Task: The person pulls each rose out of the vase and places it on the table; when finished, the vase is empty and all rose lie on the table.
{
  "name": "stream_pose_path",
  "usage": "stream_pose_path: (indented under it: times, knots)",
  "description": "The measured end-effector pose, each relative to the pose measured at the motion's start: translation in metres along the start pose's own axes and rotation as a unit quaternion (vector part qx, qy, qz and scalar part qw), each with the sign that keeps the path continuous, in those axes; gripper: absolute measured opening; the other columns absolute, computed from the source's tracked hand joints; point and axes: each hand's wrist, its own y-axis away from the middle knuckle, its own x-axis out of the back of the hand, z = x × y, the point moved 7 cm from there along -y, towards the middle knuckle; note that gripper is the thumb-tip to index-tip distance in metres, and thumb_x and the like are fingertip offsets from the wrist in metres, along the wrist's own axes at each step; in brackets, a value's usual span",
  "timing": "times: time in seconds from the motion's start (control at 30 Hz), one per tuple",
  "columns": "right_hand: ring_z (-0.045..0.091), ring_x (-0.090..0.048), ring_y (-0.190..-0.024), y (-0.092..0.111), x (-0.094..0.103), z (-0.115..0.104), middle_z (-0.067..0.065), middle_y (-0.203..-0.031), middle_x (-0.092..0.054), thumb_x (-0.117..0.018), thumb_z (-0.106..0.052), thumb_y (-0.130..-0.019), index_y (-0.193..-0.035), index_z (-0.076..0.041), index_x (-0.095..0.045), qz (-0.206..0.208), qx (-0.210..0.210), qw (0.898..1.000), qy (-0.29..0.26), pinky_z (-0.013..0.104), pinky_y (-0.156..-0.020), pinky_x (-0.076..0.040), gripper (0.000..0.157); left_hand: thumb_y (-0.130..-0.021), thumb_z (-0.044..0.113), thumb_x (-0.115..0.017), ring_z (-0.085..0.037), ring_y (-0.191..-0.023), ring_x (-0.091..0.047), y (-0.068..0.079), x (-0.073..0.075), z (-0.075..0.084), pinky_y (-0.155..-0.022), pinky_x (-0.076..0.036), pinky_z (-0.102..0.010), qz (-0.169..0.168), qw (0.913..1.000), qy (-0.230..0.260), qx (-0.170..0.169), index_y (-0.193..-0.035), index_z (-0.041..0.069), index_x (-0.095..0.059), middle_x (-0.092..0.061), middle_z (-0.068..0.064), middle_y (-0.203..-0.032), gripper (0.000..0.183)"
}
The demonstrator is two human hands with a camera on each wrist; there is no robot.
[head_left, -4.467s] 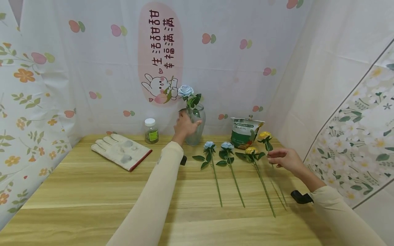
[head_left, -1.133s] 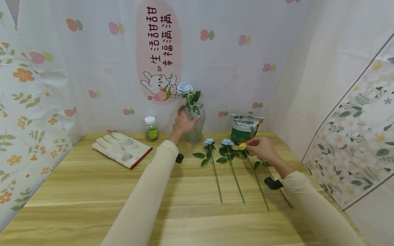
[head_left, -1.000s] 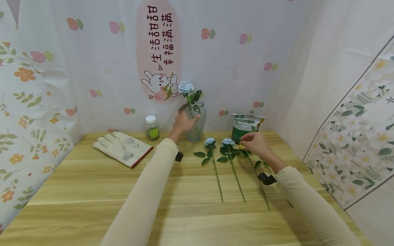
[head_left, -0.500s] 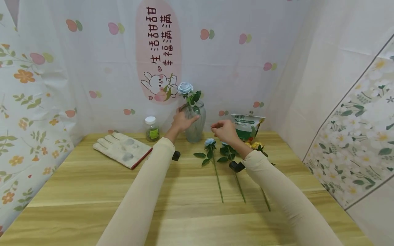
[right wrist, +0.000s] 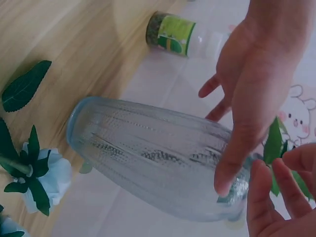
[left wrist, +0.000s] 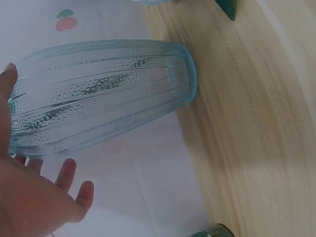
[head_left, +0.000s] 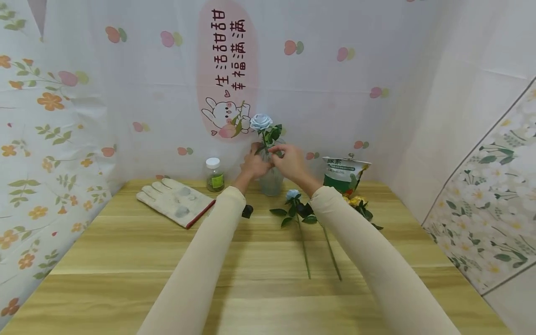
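Note:
A clear ribbed glass vase [head_left: 271,184] stands upright near the back of the table, with one pale blue rose [head_left: 261,122] in it. My left hand [head_left: 254,166] grips the vase near its neck, thumb along one side and fingers on the other. At the vase's mouth is my right hand [head_left: 291,163], its bent fingertips right by the rim and the rose's leaves [right wrist: 272,143]. In the right wrist view those fingertips stand a little apart. Two more blue roses lie on the table, one with its bloom [head_left: 292,194] showing, the other partly behind my right forearm.
Yellow roses [head_left: 358,201] lie to the right, their stems hidden by my right sleeve. Behind them stands a clipped green-and-white bag [head_left: 344,174]. Left of the vase are a white-capped jar [head_left: 215,176] and a pale work glove [head_left: 176,201]. A printed curtain hangs behind the table.
My right hand held a yellow rose, laid it down beside the other flowers, then moved left to the vase's mouth. The left hand has kept its hold on the vase.

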Motion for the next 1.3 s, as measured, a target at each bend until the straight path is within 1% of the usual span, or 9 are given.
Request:
stream_pose_path:
  times: [0.23, 0.43, 0.57, 0.7, 0.8, 0.87, 0.97, 1.03, 1.3]
  knots:
    - [0.012, -0.04, -0.045, -0.011, -0.02, -0.011, 0.012, -0.144, -0.052, -0.053, -0.005, -0.096, -0.128, -0.005, -0.066, -0.025, 0.022, 0.998, 0.058, 0.026, -0.049, -0.037, 0.035, -0.095, 0.034, -0.058, -0.041, -0.137, -0.034, 0.0, 0.002, -0.003, -0.105, -0.029, -0.064, -0.001, 0.9996, -0.02, 0.021, -0.155, 0.019, -0.016, -0.03, -0.007, -0.159, 0.075]
    - [0.019, -0.05, -0.065, -0.007, -0.019, -0.014, 0.013, -0.128, -0.056, -0.055, -0.011, -0.097, -0.122, -0.006, -0.069, 0.008, 0.003, 0.997, 0.071, 0.031, -0.055, -0.043, 0.029, -0.096, 0.029, -0.058, -0.041, -0.136, -0.034, 0.0, 0.001, 0.0, -0.104, -0.028, -0.066, -0.008, 0.999, -0.039, 0.018, -0.157, 0.021, -0.02, -0.026, -0.001, -0.161, 0.072]
    - [0.022, -0.058, -0.074, -0.005, -0.024, -0.022, 0.013, -0.12, -0.062, -0.056, -0.01, -0.096, -0.114, -0.004, -0.072, 0.018, 0.039, 0.997, 0.063, 0.033, -0.062, -0.049, 0.025, -0.093, 0.022, -0.063, -0.041, -0.135, -0.034, 0.002, 0.003, 0.0, -0.106, -0.027, -0.066, -0.006, 0.9993, -0.032, 0.017, -0.156, 0.019, -0.02, -0.028, -0.003, -0.159, 0.077]
    - [0.02, -0.058, -0.066, -0.006, -0.034, -0.03, 0.011, -0.124, -0.066, -0.057, -0.009, -0.096, -0.117, -0.002, -0.072, 0.007, 0.072, 0.995, 0.064, 0.03, -0.061, -0.048, 0.027, -0.093, 0.015, -0.064, -0.041, -0.138, -0.03, 0.007, 0.006, -0.001, -0.109, -0.024, -0.064, -0.013, 0.9994, -0.028, 0.017, -0.156, 0.016, -0.021, -0.026, -0.005, -0.159, 0.076]
    - [0.023, -0.061, -0.074, -0.007, -0.037, -0.03, 0.013, -0.131, -0.062, -0.056, -0.01, -0.095, -0.125, 0.0, -0.067, 0.011, 0.052, 0.996, 0.077, 0.032, -0.064, -0.05, 0.033, -0.091, 0.01, -0.065, -0.041, -0.139, -0.029, 0.009, 0.007, -0.001, -0.11, -0.023, -0.064, -0.015, 0.9996, -0.015, 0.018, -0.156, 0.015, -0.021, -0.026, -0.006, -0.16, 0.078]
    - [0.027, -0.064, -0.092, -0.008, -0.036, -0.027, 0.017, -0.137, -0.057, -0.055, -0.011, -0.093, -0.129, 0.001, -0.064, 0.025, 0.022, 0.996, 0.082, 0.036, -0.076, -0.054, 0.038, -0.09, 0.009, -0.067, -0.042, -0.139, -0.029, 0.009, 0.007, -0.001, -0.11, -0.022, -0.064, -0.013, 0.9998, 0.0, 0.018, -0.156, 0.016, -0.02, -0.026, -0.006, -0.16, 0.081]
    - [0.034, -0.052, -0.127, -0.007, -0.033, -0.022, 0.021, -0.141, -0.052, -0.055, -0.011, -0.092, -0.131, 0.003, -0.061, 0.055, -0.015, 0.995, 0.088, 0.044, -0.1, -0.047, 0.042, -0.09, 0.01, -0.067, -0.042, -0.139, -0.029, 0.009, 0.006, -0.001, -0.11, -0.02, -0.065, -0.006, 0.9996, 0.02, 0.016, -0.155, 0.017, -0.02, -0.025, -0.005, -0.161, 0.081]
    - [0.036, -0.047, -0.132, -0.005, -0.032, -0.019, 0.021, -0.144, -0.048, -0.056, -0.012, -0.092, -0.132, 0.003, -0.06, 0.074, -0.035, 0.993, 0.091, 0.046, -0.105, -0.042, 0.043, -0.09, 0.01, -0.068, -0.042, -0.139, -0.029, 0.009, 0.006, -0.002, -0.11, -0.019, -0.065, -0.003, 0.9995, 0.027, 0.015, -0.155, 0.017, -0.02, -0.025, -0.005, -0.162, 0.082]
    - [0.035, -0.053, -0.121, -0.002, -0.032, -0.01, 0.019, -0.145, -0.041, -0.06, -0.016, -0.093, -0.135, 0.003, -0.055, 0.089, -0.08, 0.986, 0.112, 0.047, -0.094, -0.049, 0.046, -0.092, 0.017, -0.065, -0.04, -0.137, -0.031, 0.007, 0.005, -0.004, -0.108, -0.022, -0.063, 0.0, 0.9993, 0.036, 0.014, -0.154, 0.017, -0.021, -0.026, -0.005, -0.161, 0.076]
